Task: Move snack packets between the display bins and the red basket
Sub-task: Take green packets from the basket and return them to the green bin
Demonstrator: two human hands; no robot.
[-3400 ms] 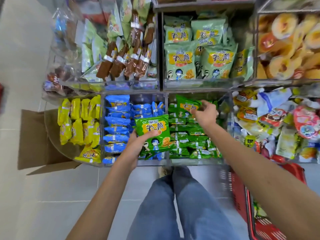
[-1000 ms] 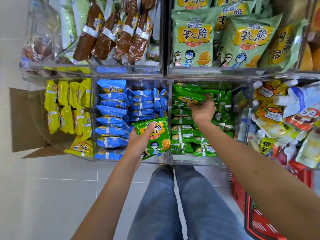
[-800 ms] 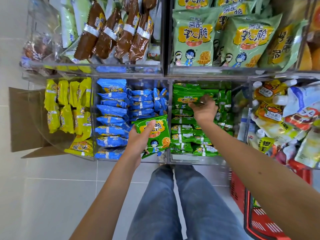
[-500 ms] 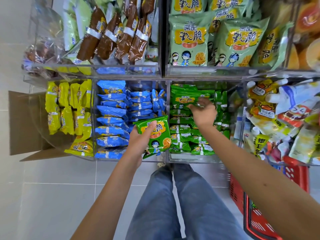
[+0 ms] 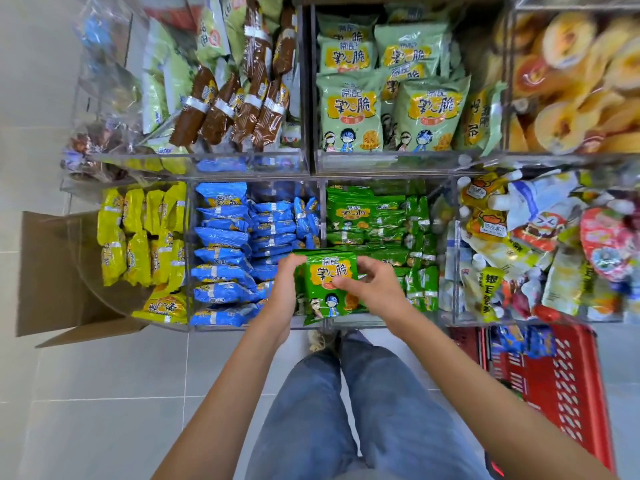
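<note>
A stack of green snack packets (image 5: 328, 284) sits between both my hands, over the front edge of the clear bin of green packets (image 5: 377, 220). My left hand (image 5: 284, 287) grips the stack's left side, fingers curled over its top corner. From the right, my right hand (image 5: 372, 285) pinches it, with fingers across the packet's face. The red basket (image 5: 561, 379) stands on the floor at lower right, with blue packets at its far end.
Clear bins hold yellow packets (image 5: 138, 237), blue packets (image 5: 239, 251) and mixed pouches (image 5: 540, 247). The upper shelf holds pale green bags (image 5: 391, 102) and brown bars (image 5: 235, 102). A cardboard box (image 5: 59, 275) stands at left. My legs in jeans (image 5: 349, 410) are below.
My right hand has left the packets at the back of the green bin and come forward onto the stack. My left hand has brought the stack rightward, over the green bin's front.
</note>
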